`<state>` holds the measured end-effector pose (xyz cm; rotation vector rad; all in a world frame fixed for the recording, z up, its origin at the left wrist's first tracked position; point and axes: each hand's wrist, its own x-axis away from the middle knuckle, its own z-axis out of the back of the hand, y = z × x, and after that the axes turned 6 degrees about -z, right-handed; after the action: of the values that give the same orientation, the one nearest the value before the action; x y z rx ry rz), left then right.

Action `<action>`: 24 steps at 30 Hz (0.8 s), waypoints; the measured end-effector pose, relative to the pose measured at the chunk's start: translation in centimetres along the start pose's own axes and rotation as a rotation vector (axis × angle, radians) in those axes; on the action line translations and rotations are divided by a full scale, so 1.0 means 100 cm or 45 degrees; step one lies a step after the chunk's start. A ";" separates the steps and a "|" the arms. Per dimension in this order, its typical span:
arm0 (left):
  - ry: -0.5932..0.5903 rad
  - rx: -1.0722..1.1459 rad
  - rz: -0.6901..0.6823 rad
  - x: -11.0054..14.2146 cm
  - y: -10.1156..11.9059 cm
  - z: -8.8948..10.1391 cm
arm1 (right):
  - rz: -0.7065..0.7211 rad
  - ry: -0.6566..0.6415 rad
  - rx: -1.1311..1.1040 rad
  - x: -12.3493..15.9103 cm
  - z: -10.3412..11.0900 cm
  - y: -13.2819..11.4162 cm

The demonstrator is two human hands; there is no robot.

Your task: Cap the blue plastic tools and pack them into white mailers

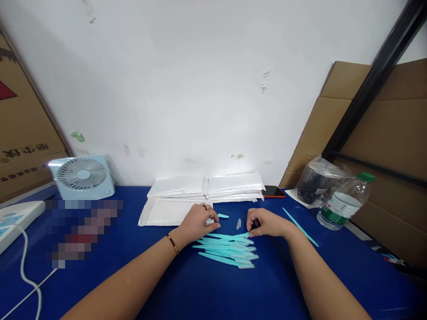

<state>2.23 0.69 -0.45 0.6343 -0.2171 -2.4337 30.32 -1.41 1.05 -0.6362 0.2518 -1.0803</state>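
Observation:
Several turquoise eyebrow razors (230,251) lie in a row on the blue table, their clear-capped ends pointing right. My left hand (200,220) is closed at the upper left of the row, and the end of another turquoise eyebrow razor (223,216) sticks out past its fingers. With thumb and fingertips together, my right hand (265,223) pinches the capped end of the topmost razor (246,234). Between the hands lies a small clear blade cap (238,223). A single turquoise razor (300,226) rests apart, right of my right forearm.
White padded mailers (233,186) are stacked against the wall, beside a phone (273,191). A small fan (83,175) and a white power strip (20,220) with cables are on the left. A water bottle (345,204) and a bagged dark item (313,182) stand right, near cardboard (320,120).

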 end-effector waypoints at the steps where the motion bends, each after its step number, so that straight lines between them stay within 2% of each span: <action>1: -0.044 0.012 -0.030 0.000 0.004 0.000 | 0.010 -0.012 0.008 0.000 -0.002 -0.003; 4: -0.162 0.037 -0.080 0.000 0.011 -0.002 | 0.052 -0.017 -0.002 -0.004 -0.010 -0.010; 6: -0.187 0.024 -0.070 0.000 0.011 -0.002 | 0.084 0.007 0.001 -0.006 -0.012 -0.012; 12: -0.115 -0.049 0.114 -0.002 -0.002 0.006 | 0.022 0.154 0.129 -0.009 -0.002 0.003; 17: 0.016 -0.037 0.189 -0.002 -0.010 0.005 | 0.053 0.139 0.049 -0.012 -0.006 0.003; 20: -0.014 -0.053 0.186 -0.001 -0.012 0.001 | 0.064 0.104 0.046 -0.014 -0.010 0.000; 24: -0.086 -0.090 0.172 -0.004 -0.011 -0.002 | -0.007 0.102 0.060 -0.011 -0.004 0.007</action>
<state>2.07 1.85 -0.79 0.4911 -0.1936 -2.3232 30.14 -0.36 0.17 -0.5527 0.2935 -1.1150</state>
